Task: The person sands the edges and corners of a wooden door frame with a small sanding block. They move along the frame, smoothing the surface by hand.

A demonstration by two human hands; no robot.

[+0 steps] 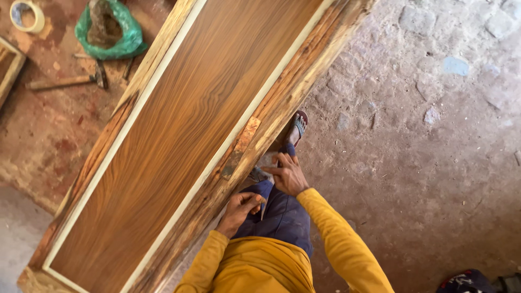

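Floor: rough dirt/stone workshop ground [423, 135], reddish patch w/ hammer [65, 81], tape roll [26, 15], green bag [111, 30] well beyond fingers.
Work: long wood panel [184, 135] w/ pale trim, rough frame edge [271, 119] just ahead of fingertips.
Left hand [239, 209]: fingers curled together, pinching sth small; can't tell what.
Right hand [287, 173]: fingers bent, tips on a pale scrap by frame edge.
Progress: panel face looks finished, smooth; frame edge patchy, raw, so edge work prob. left.
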